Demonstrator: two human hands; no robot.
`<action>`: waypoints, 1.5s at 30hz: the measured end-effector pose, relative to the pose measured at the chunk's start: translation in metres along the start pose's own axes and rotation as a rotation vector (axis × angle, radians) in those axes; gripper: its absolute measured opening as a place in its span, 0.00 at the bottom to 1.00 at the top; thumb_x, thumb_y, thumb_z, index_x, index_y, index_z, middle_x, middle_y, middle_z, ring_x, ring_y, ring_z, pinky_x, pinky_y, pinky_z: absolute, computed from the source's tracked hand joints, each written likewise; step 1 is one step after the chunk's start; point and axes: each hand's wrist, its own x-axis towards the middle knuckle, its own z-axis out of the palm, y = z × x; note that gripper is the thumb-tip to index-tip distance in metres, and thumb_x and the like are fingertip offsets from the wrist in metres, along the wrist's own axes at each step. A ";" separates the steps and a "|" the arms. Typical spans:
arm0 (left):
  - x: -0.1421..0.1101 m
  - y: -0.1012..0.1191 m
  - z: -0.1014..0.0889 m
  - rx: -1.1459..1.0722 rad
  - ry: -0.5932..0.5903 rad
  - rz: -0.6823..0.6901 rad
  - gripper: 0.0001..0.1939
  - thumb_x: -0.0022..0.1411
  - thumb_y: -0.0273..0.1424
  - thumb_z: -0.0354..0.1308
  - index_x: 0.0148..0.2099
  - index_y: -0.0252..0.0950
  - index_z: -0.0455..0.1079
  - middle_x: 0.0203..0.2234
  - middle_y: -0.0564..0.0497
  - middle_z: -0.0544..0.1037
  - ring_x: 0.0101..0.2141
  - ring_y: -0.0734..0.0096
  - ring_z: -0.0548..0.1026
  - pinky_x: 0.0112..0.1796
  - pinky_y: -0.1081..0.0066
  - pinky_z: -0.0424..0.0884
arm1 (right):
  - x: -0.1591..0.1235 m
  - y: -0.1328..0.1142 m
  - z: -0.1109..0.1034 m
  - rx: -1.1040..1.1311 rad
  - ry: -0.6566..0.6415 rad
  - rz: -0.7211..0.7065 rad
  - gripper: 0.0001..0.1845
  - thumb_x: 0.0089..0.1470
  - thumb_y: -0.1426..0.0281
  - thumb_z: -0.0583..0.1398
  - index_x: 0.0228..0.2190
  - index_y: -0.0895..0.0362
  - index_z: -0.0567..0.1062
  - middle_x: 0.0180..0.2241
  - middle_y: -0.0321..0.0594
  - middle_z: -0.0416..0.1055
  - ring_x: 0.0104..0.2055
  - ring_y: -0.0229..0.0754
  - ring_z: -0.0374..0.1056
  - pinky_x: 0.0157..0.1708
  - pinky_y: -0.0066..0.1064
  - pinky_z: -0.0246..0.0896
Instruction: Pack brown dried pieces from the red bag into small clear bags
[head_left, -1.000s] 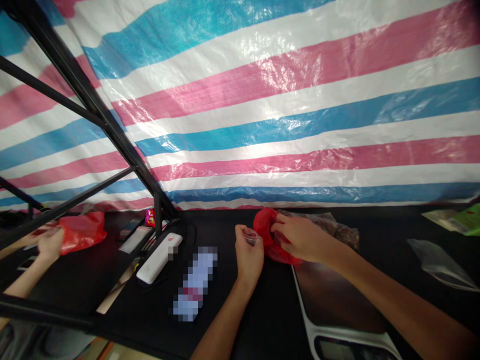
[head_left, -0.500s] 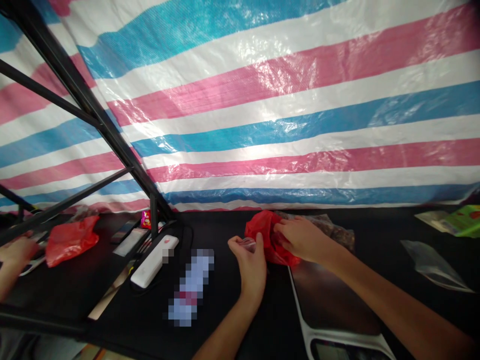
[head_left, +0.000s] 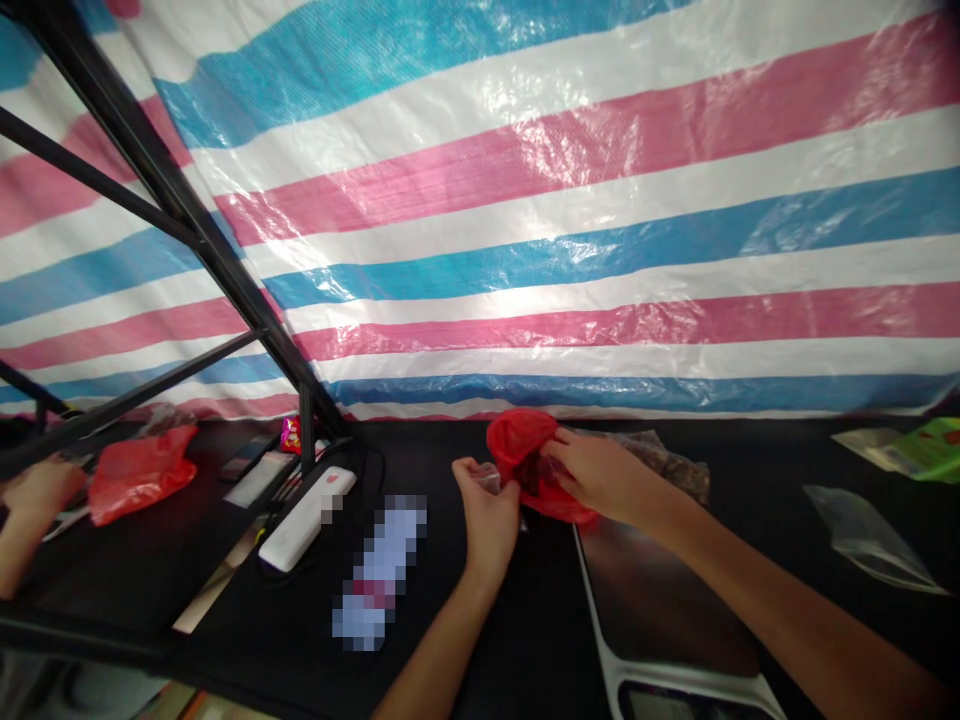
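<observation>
My left hand point(head_left: 489, 515) is closed around a small clear plastic bag point(head_left: 487, 477), whose edge shows between thumb and fingers. Just to its right stands a crumpled red plastic bag point(head_left: 517, 438) with its mouth open and something dark inside. My right hand point(head_left: 600, 468) grips the red bag at its right side, with the fingertips partly hidden in the folds. Under my right forearm lies a kitchen scale point(head_left: 667, 610) with a dark plate, and the red bag rests by its far left corner.
Behind my right hand lies a clear bag of brown pieces point(head_left: 686, 475). A flat clear bag point(head_left: 870, 540) and a green packet point(head_left: 930, 450) are at right. Leftward are a white power strip point(head_left: 307, 520), a black metal frame point(head_left: 247, 310), another person's hand point(head_left: 45, 490) and another red bag point(head_left: 142, 470).
My left hand has moved slightly left and its thumb has come down against the clear bag. The red bag's mouth has opened wider toward me, showing dark contents.
</observation>
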 end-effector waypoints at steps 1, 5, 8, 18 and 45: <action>0.007 0.004 -0.003 -0.052 0.033 0.007 0.27 0.53 0.22 0.66 0.45 0.43 0.52 0.32 0.60 0.65 0.26 0.78 0.69 0.30 0.77 0.67 | -0.003 -0.004 -0.003 0.015 -0.014 -0.009 0.12 0.64 0.72 0.57 0.45 0.56 0.78 0.49 0.48 0.77 0.41 0.49 0.78 0.36 0.34 0.64; 0.026 0.016 -0.013 -0.159 0.143 0.092 0.29 0.53 0.26 0.69 0.45 0.44 0.50 0.35 0.59 0.68 0.30 0.78 0.73 0.33 0.77 0.69 | -0.017 -0.023 -0.017 0.111 -0.072 -0.091 0.07 0.63 0.67 0.60 0.40 0.53 0.79 0.41 0.42 0.80 0.41 0.49 0.78 0.36 0.33 0.62; 0.029 0.015 -0.017 0.018 0.158 0.072 0.26 0.57 0.28 0.68 0.45 0.43 0.52 0.34 0.60 0.66 0.29 0.78 0.71 0.36 0.73 0.70 | -0.020 -0.034 -0.024 0.097 -0.066 -0.103 0.06 0.63 0.66 0.61 0.38 0.53 0.78 0.40 0.41 0.80 0.38 0.48 0.77 0.36 0.34 0.60; 0.011 0.014 -0.017 0.596 0.022 0.069 0.23 0.53 0.27 0.67 0.42 0.43 0.55 0.38 0.54 0.65 0.36 0.64 0.73 0.41 0.65 0.68 | 0.001 -0.023 0.000 -0.063 0.144 -0.168 0.12 0.65 0.77 0.57 0.46 0.56 0.78 0.47 0.48 0.80 0.52 0.53 0.72 0.51 0.42 0.60; 0.022 -0.007 -0.011 0.262 -0.208 0.043 0.17 0.52 0.17 0.58 0.43 0.38 0.68 0.31 0.55 0.75 0.32 0.70 0.74 0.38 0.72 0.68 | 0.004 0.003 0.025 0.006 -0.019 -0.069 0.13 0.57 0.77 0.59 0.44 0.58 0.77 0.49 0.49 0.79 0.51 0.54 0.76 0.50 0.39 0.66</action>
